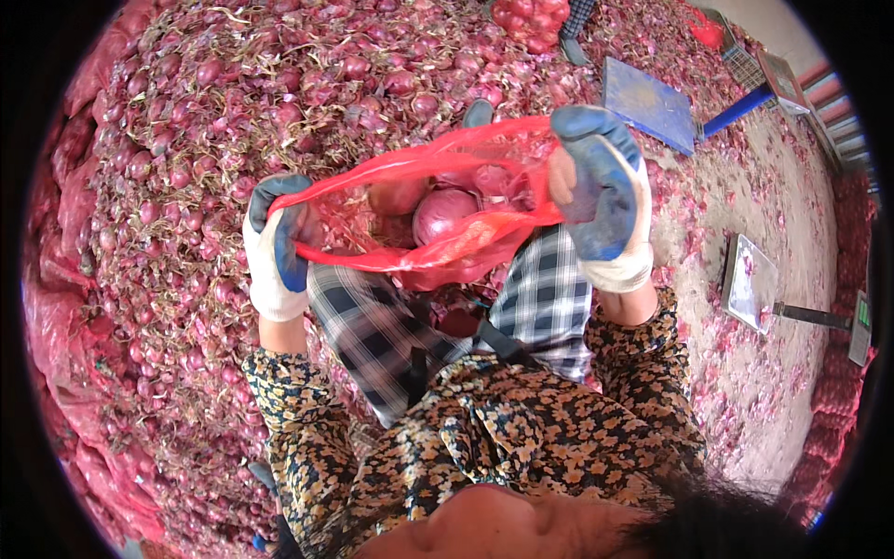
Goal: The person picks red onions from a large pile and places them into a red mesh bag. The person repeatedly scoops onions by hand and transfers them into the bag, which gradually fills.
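Observation:
My left hand (279,244), in a white knit glove with a blue coated palm, grips the left side of the rim of a red mesh bag (419,262). The opposite side of the rim is in my right hand (601,189), gloved alike, with bare fingertips showing at the bag. Stretched wide between both hands, the bag's mouth faces up above my checked trousers. Several red onions (445,215) lie inside it; the bottom of the bag is partly hidden.
Loose red onions and dry skins (188,175) cover the floor. A blue platform scale (649,101) stands ahead to the right, a smaller scale (751,283) at the right. Another person's leg (576,28) is beside a filled mesh bag (532,21). Red sacks (63,335) line the left.

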The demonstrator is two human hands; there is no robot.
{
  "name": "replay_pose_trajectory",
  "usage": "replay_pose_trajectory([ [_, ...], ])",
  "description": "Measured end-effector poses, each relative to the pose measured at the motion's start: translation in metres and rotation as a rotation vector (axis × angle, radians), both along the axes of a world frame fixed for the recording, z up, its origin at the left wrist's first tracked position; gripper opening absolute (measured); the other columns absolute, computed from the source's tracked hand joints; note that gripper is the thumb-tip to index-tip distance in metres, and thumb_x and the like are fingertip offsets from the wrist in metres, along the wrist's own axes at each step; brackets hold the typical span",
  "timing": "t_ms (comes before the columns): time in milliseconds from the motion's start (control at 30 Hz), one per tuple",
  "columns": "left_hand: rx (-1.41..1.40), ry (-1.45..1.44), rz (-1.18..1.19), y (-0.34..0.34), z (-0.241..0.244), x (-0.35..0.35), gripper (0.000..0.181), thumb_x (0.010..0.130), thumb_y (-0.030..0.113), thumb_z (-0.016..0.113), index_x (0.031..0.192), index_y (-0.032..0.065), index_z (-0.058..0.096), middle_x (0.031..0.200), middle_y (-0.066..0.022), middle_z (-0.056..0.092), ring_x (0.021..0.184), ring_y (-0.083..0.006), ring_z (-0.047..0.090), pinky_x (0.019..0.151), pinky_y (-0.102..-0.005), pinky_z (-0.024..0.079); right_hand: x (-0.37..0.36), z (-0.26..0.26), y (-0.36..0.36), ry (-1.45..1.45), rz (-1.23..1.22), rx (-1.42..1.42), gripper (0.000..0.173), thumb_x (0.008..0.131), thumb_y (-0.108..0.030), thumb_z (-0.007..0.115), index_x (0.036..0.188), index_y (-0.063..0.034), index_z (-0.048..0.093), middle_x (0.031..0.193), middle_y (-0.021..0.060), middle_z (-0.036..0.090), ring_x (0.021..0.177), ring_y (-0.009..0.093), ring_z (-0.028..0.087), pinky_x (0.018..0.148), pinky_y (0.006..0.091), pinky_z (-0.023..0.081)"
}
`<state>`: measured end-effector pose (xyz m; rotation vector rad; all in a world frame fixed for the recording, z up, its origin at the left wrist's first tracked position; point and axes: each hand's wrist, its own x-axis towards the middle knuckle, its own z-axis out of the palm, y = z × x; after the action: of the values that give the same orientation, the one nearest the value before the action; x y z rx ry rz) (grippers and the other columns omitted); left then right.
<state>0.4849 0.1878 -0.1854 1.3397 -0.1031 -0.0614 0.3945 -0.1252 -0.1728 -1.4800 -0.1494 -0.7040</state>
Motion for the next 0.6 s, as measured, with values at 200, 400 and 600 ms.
replay_pose_trajectory([
  [200,0.081,0.111,-0.17,-0.068,-0.043,-0.062,0.026,0.094,0.01,0.058,0.119,0.0015,0.061,0.077,0.005,0.051,0.062,-0.0054,0.045,0.053,-0.0213,0.039,-0.023,-0.064,-0.049,0.389,0.27,0.166,0.023,0.1,-0.014,0.054,0.114,-0.0029,0.069,0.084,-0.0039,0.064,0.068,0.006,0.053,0.064,0.0221,0.046],
  [400,0.063,0.196,-0.136,-0.087,-0.077,-0.078,0.025,0.097,0.013,0.06,0.12,0.0032,0.063,0.082,0.0067,0.055,0.067,-0.0025,0.042,0.058,-0.0183,0.035,-0.034,-0.1,-0.079,0.263,-0.149,-0.728,0.036,0.095,-0.025,0.059,0.127,-0.0091,0.062,0.107,0.019,0.065,0.093,0.038,0.062,0.082,0.0459,0.051],
  [600,0.084,0.197,-0.065,-0.077,-0.081,-0.082,0.023,0.097,0.012,0.06,0.118,0.0036,0.065,0.088,0.0068,0.06,0.068,-0.0009,0.043,0.06,-0.0173,0.035,-0.018,-0.137,-0.02,0.229,0.258,-1.038,0.055,0.086,-0.031,0.069,0.135,-0.01,0.055,0.118,0.0185,0.06,0.113,0.037,0.057,0.098,0.0464,0.047],
])
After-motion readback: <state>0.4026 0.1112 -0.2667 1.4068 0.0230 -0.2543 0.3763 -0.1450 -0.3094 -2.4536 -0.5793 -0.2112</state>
